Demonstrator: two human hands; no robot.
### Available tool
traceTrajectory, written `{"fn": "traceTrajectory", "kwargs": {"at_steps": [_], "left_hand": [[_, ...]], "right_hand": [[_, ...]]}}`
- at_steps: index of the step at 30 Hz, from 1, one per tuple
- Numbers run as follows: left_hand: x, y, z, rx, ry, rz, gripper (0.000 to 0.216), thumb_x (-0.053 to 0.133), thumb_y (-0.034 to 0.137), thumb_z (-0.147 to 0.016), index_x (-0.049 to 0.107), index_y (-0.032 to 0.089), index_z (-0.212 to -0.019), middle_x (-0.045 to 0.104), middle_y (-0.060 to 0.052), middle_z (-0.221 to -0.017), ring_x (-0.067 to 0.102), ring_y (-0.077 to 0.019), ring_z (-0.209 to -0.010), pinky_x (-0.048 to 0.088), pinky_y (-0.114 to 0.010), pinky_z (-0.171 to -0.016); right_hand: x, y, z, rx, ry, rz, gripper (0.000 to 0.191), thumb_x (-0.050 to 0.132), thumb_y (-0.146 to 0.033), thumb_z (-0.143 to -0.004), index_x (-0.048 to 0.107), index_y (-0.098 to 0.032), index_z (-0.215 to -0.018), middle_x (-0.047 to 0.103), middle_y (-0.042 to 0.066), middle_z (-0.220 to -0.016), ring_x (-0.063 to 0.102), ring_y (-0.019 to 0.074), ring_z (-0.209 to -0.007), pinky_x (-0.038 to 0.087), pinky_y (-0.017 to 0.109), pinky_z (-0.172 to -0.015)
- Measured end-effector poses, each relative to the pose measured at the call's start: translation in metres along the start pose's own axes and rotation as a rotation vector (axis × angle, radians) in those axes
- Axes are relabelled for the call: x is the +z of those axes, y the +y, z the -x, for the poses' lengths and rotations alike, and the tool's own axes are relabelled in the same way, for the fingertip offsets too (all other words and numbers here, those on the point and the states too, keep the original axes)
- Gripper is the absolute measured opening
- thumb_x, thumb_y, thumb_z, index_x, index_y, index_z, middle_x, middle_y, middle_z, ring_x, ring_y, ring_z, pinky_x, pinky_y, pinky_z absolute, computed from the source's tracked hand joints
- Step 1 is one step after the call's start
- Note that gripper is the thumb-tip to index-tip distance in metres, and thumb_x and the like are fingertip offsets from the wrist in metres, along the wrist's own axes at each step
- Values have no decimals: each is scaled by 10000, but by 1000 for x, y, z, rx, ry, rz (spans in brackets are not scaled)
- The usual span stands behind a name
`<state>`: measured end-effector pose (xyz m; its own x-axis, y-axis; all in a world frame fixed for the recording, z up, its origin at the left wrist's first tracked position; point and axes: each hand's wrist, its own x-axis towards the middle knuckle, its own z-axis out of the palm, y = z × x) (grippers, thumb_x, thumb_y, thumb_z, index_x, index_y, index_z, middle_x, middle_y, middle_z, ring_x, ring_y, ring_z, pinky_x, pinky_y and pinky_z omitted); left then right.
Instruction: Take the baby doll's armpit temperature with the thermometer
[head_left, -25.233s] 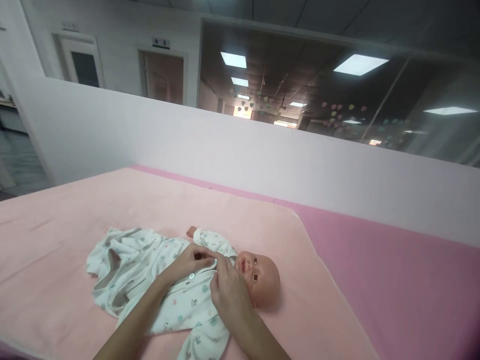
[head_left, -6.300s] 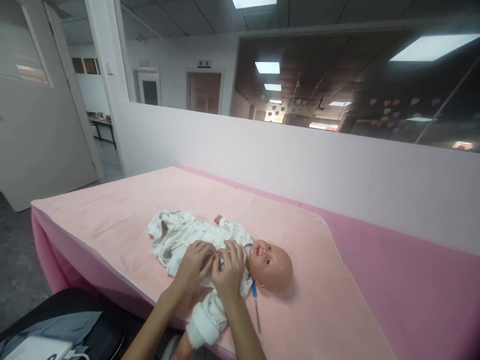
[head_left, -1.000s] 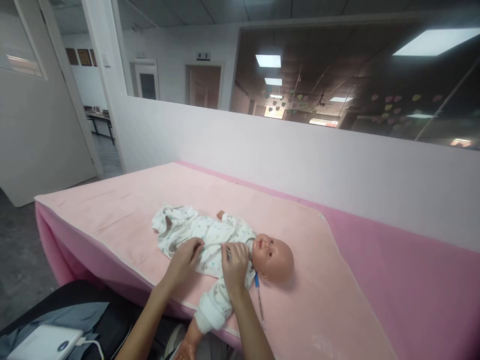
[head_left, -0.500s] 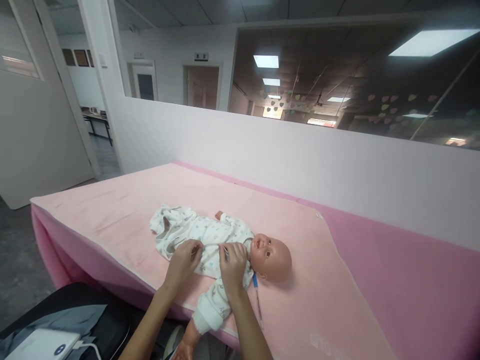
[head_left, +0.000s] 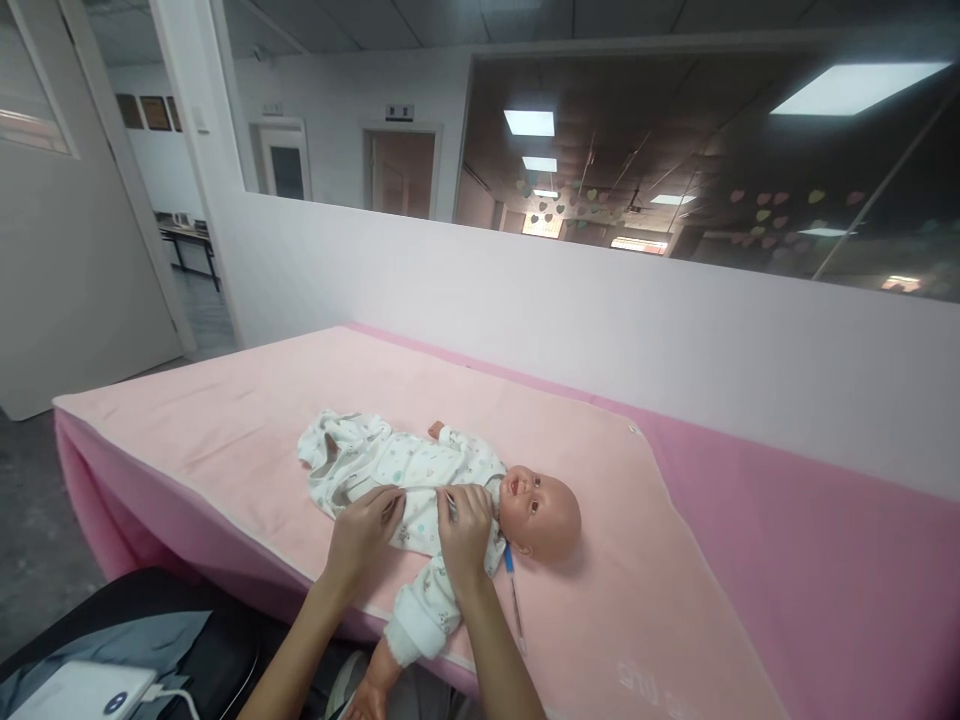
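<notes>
A baby doll lies on its back, head to the right, dressed in a white printed baby bodysuit. My left hand is closed in a pinch on the bodysuit's front, near the doll's belly. Closer to the doll's neck, my right hand pinches the same front edge. The strip of cloth between the two hands looks stretched straight. My fingertips are partly hidden. One doll arm hangs toward me over the edge, below my right wrist.
Beside the doll's head lies a thin stick with a blue end, perhaps a thermometer. A pale pink blanket covers the table against a white wall. At lower left, a white power bank with a cable rests on a black chair.
The view has shifted very slightly. Both hands keep their pinch on the bodysuit's front, almost in the same place.
</notes>
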<state>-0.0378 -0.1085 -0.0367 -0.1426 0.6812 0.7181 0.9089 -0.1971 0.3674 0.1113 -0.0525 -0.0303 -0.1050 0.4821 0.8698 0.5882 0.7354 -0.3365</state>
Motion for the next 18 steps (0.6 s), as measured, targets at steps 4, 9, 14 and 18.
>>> {"fn": "traceTrajectory", "kwargs": {"at_steps": [4,9,14,18], "left_hand": [[1,1,2,-37,-2,37,199,424,291,-854,596,190,-855,660,-40,-790,614,-146,-652,463,-237,-594],[-5,-9,4,-110,-23,1,149,461,311,-815,557,202,-851,595,-6,-671,579,-145,-598,430,-231,-531],[-18,-23,-17,-125,-28,122,240,470,308,-804,556,213,-1007,619,-57,-982,582,-210,-905,486,-289,-696],[-14,4,-49,-61,-79,242,241,465,331,-827,584,227,-1008,623,-43,-1013,563,-211,-954,478,-302,-759]], "right_hand": [[-1,-2,-2,36,-9,-21,216,478,-268,-877,551,-197,-686,586,17,-673,516,146,-661,378,300,-694],[-20,-16,1,117,-81,-33,133,463,-218,-864,584,-207,-811,612,44,-827,546,184,-818,421,330,-744],[-69,-17,34,126,35,176,146,483,-234,-854,609,-264,-921,605,63,-983,557,227,-952,466,390,-810],[-113,-1,66,150,57,278,154,505,-330,-866,583,-282,-990,584,45,-1070,548,191,-964,492,357,-781]]}}
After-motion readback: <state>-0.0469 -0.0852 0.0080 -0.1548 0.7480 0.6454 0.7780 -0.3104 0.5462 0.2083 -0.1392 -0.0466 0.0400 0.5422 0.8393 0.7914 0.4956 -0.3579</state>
